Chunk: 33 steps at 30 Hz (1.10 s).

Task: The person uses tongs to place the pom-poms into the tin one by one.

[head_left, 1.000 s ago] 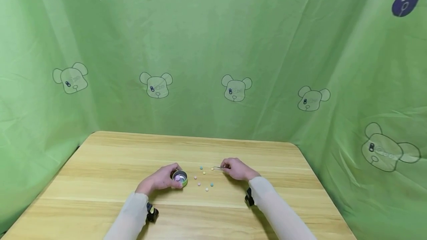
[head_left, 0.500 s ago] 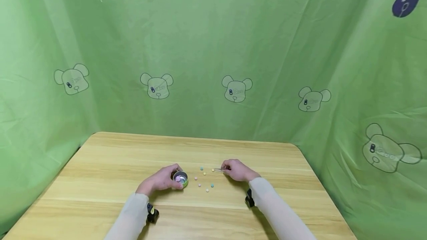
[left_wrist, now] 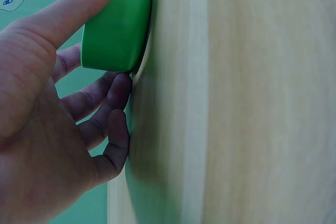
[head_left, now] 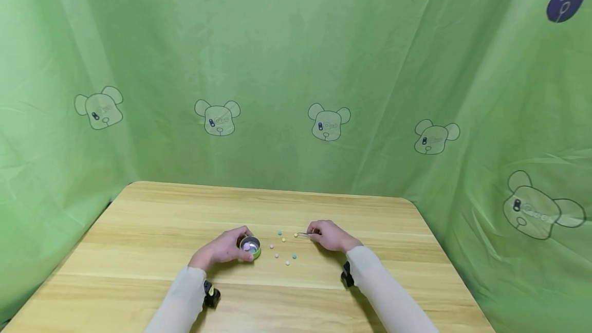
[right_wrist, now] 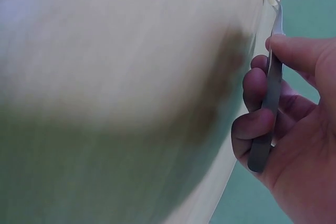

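Observation:
My left hand (head_left: 225, 247) grips a small round green tin (head_left: 257, 255), thumb on the near side and fingers round the back. Something pink (head_left: 247, 246) lies inside against the shiny metal. The left wrist view shows the tin's smooth green wall (left_wrist: 116, 30) close over the table. In my right hand (head_left: 331, 236) is a pair of metal tweezers (right_wrist: 273, 85), pinched between thumb and fingers, the handle end running down across the palm. Its bent tips are right at a yellow bead (head_left: 296, 235), which looks pale in the right wrist view.
Between the hands several small beads lie scattered on the wooden table (head_left: 296, 302): a blue bead (head_left: 279, 233), another yellow bead (head_left: 283, 240), a pink bead (head_left: 272, 246), a teal bead (head_left: 294, 256) and a white bead (head_left: 288, 263). A green curtain (head_left: 268, 163) surrounds the table.
The tweezers' prongs look closer together at the yellow bead than before. Both hands and the tin stay in nearly the same place.

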Tool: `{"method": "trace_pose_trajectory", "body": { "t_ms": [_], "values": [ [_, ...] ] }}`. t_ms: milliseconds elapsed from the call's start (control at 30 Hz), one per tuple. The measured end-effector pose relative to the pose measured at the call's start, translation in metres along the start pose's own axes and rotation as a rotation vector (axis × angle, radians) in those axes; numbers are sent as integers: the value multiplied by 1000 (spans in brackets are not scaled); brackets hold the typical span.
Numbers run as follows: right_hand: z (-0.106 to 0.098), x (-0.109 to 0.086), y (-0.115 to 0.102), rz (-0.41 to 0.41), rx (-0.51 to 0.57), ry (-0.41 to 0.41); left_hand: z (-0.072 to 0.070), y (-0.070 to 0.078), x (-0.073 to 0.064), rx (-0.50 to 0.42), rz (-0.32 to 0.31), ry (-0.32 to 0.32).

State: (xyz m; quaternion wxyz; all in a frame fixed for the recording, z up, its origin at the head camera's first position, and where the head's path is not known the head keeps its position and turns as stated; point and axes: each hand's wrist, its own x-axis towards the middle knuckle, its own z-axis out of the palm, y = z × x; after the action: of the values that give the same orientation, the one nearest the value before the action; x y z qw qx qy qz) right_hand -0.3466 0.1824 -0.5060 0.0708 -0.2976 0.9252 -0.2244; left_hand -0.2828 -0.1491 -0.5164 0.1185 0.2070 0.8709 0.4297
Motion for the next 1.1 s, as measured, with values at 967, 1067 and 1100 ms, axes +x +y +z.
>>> {"method": "trace_pose_trajectory", "body": {
  "t_ms": [967, 1067, 1100],
  "values": [
    [-13, -3, -30, -142, -39, 32, -1, 1, -1, -2, -1, -7],
    [-14, -3, -34, -146, -37, 33, -1, 1, -1, -2, 4, -7],
    [-14, -3, -37, -143, -35, 32, -1, 1, -1, -1, 5, -7]
  ]
}}
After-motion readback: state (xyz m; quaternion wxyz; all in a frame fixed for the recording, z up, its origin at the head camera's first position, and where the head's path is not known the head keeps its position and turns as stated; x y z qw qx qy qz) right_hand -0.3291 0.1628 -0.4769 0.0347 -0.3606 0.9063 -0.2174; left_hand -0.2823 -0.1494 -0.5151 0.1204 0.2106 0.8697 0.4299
